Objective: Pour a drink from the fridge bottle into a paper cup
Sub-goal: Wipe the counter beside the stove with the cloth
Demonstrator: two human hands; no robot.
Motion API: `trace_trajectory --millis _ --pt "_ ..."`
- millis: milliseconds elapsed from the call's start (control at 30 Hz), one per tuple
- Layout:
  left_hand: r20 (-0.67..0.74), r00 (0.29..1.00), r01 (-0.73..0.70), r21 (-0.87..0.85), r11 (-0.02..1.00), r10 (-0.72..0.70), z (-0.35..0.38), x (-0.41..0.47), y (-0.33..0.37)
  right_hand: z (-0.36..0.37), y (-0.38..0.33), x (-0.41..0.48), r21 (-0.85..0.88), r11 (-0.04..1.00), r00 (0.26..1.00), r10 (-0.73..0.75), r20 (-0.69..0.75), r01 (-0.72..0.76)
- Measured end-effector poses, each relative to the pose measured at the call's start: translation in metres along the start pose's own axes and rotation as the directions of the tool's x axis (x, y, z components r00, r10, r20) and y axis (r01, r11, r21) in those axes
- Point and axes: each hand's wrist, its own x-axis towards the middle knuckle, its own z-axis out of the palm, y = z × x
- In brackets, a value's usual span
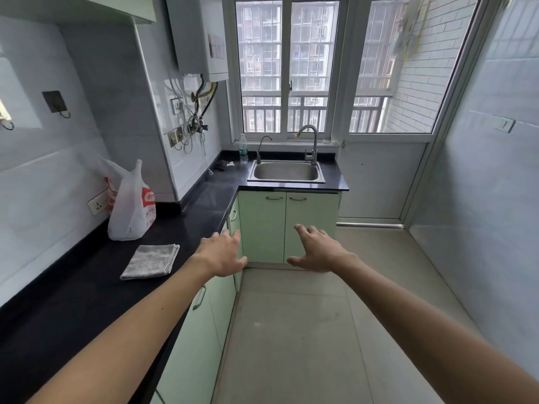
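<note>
Both my arms reach forward over the kitchen floor. My left hand [223, 253] hangs in the air by the edge of the black counter [73, 293], fingers spread and holding nothing. My right hand [316, 249] is level with it to the right, also spread and empty, in front of the green cabinet doors. A clear plastic bottle with a green label [243, 149] stands upright on the far counter left of the sink. No fridge and no paper cup are in view.
A white and red plastic bag [131, 208] stands on the counter at the left, with a folded grey cloth [151, 261] in front of it. A steel sink [286, 172] with two taps sits under the window. Tiled floor [306, 330] stretches ahead.
</note>
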Motion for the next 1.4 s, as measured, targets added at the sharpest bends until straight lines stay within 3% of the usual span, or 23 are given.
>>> trace_trajectory --millis 333,833,1400 --pt "0.011 1.0 -0.018 -0.027 0.999 0.018 0.004 0.114 -0.037 0.006 0.004 0.118 0.014 0.999 0.999 0.033 0.033 -0.034" --pt "-0.013 0.999 0.037 -0.053 0.998 -0.038 -0.013 0.255 -0.149 -0.007 -0.047 0.299 -0.003 1.0 0.999 -0.024 0.048 0.024" --pt "-0.011 0.941 0.334 -0.144 0.932 -0.339 0.004 0.32 -0.289 0.024 -0.14 0.483 -0.012 0.942 0.936 -0.332 0.115 0.336"
